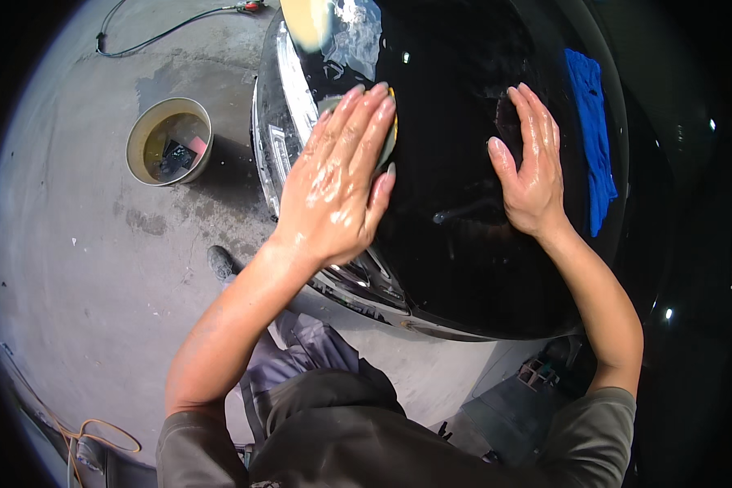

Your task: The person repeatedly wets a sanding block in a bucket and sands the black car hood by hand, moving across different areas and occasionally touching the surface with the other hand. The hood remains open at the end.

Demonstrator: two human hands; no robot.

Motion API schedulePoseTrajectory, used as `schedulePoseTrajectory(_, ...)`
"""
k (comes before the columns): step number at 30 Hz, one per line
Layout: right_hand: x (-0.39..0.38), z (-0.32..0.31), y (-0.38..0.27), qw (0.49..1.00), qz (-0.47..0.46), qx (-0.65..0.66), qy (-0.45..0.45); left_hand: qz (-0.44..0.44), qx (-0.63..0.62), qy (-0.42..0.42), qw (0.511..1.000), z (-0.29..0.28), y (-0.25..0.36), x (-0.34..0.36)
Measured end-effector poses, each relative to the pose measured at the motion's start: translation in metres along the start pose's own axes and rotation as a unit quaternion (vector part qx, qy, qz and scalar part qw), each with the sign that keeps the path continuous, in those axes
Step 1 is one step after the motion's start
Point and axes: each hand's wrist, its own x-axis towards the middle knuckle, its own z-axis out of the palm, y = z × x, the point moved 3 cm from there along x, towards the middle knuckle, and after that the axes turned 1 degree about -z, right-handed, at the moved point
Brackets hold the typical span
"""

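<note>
head camera looked straight down on a glossy black car hood, and both hands were wet and shiny on it. left hand lay flat with the fingers stretched out and close together, pressing down on a yellow sponge that only peeked out past the fingertips, so it wasn't really gripping the thing, more pinning it under the palm, which looked to me like the way you'd spread pressure evenly over paint. right hand was open too, fingers slightly spread, holding nothing, just planted flat on the hood a bit apart from the left one, my guess being it was there as a brace while leaning over. a blue cloth sat draped on the hood just to the right of the right hand, not touching it, within easy reach. the headlight ran along the hood's left edge, right by the left wrist. down on the concrete floor a tan bucket with murky water and some stuff in it stood well off to the left of the car, near enough to dip into. a dark hose snaked across the floor at the top left, and a thin orange cord curled at the bottom left. couldn't tell what the things in the bucket were.
</note>
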Motion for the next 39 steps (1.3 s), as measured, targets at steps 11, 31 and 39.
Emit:
schedulePoseTrajectory(11, 0.002, -0.001, -0.001, 1.0, 0.005, 0.016, 0.003, 0.031, 0.014, -0.033, 0.999, -0.003, 0.0, -0.007)
schedulePoseTrajectory(31, -0.01, -0.002, 0.023, 0.971, 0.055, 0.209, 0.106, 0.182, 0.043, -0.269, 0.945, 0.018, 0.02, 0.001)
schedulePoseTrajectory(39, -0.014, -0.007, 0.029, 0.957, 0.079, 0.241, 0.142, 0.25, 0.014, -0.188, 0.95, 0.032, 0.055, 0.042)
